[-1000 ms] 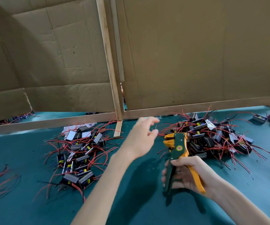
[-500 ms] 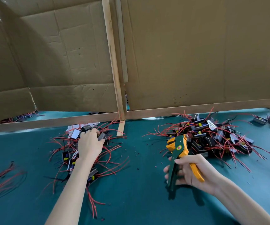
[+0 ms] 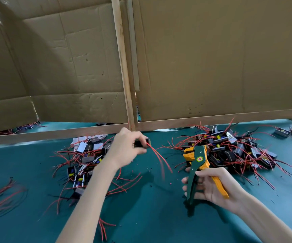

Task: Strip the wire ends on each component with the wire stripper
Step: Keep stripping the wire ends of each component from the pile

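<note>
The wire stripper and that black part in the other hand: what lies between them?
Head view: only red wires from the component trail toward the wire stripper, over teal mat.

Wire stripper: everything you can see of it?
The green-and-yellow wire stripper looks plastic-bodied: yellow head, round red-and-yellow sticker near the pivot, one green and one yellow handle, spread apart. It is held roughly upright above the teal mat, head pointing away toward the right pile of wired components. Only the right hand grips it, round the handles.
</note>
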`<state>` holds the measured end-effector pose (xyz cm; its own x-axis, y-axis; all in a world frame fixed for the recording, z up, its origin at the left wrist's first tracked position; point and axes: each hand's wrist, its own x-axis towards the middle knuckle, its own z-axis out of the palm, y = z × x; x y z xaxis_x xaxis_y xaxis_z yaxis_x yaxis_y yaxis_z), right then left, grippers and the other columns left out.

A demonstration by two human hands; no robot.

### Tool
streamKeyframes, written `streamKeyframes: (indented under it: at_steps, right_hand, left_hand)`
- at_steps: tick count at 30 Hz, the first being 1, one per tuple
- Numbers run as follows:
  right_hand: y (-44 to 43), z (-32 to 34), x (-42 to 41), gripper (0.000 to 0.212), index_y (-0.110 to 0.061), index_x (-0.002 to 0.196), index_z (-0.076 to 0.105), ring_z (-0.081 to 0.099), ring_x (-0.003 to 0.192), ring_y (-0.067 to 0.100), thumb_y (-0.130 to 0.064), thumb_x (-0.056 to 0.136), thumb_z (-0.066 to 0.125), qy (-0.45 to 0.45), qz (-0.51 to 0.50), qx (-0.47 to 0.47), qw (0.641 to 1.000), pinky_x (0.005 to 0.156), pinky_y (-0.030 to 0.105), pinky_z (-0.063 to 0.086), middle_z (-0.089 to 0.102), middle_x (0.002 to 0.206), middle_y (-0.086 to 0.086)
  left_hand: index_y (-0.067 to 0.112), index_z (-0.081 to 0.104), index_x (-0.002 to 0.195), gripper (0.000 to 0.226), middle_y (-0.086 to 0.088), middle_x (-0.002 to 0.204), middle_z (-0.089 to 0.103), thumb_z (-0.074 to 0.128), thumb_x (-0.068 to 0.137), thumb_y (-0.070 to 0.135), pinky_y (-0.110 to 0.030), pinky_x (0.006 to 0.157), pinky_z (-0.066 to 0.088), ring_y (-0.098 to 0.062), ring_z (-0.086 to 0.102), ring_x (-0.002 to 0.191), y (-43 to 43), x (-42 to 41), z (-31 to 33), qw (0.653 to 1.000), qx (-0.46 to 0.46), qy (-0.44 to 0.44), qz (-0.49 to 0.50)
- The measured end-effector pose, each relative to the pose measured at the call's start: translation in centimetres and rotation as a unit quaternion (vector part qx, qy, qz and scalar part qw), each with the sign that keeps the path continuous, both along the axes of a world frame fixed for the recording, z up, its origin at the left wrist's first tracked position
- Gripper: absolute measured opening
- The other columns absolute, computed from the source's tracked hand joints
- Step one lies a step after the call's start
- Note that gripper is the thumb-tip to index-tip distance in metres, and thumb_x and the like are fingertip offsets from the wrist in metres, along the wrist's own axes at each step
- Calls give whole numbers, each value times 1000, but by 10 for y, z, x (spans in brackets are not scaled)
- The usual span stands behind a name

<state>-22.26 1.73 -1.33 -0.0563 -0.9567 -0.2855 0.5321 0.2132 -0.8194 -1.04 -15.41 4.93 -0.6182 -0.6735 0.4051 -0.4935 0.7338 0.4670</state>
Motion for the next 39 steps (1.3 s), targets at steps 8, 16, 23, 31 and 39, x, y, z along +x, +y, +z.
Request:
streamKeyframes:
  at_steps: [8, 16, 23, 31, 39]
  right_hand:
    - [2, 3, -5, 35, 1, 114, 56, 67, 76, 43, -4, 80, 48, -3, -20, -13, 1000, 66, 50, 59, 64, 95, 32]
    - [3, 5, -4, 36, 1, 116, 55, 67, 75, 42, -4, 81, 48, -4, -17, -16, 1000, 65, 48, 59, 65, 93, 31]
    - [2, 5, -3, 37, 0, 119, 55, 67, 77, 43, -3, 82, 48, 1, -23, -14, 1000, 68, 50, 59, 64, 95, 32]
    - [5, 4, -1, 44, 0, 122, 58, 66, 79, 43, -3, 79, 50, 10, -3, -18, 1000, 70, 52, 58, 64, 96, 31]
    - [4, 2, 6, 46, 0, 112, 65, 63, 83, 48, 4, 67, 59, 17, 28, -78, 996, 78, 59, 53, 61, 90, 35]
  left_hand:
    - [33, 71, 76, 26, 25, 131, 52, 69, 77, 8, -35, 99, 6, -2, 28, 118, 19, -34, -45, 968, -26, -237, -84]
    - [24, 62, 88, 23, 6, 100, 59, 48, 89, 6, -22, 74, 40, -11, 53, 84, 14, -30, -35, 990, 91, -104, -27]
    - [20, 70, 94, 16, 2, 94, 70, 68, 85, 33, -29, 82, 49, -15, 61, 88, 27, -47, -62, 985, 144, -92, 11]
    - [23, 67, 91, 15, 5, 83, 75, 59, 93, 11, -19, 73, 46, -3, 65, 79, 23, -44, -57, 948, 285, 136, -50]
    - [20, 70, 78, 14, 6, 69, 69, 64, 90, 17, -10, 73, 47, -4, 61, 70, 28, -42, -31, 917, 297, 248, -95]
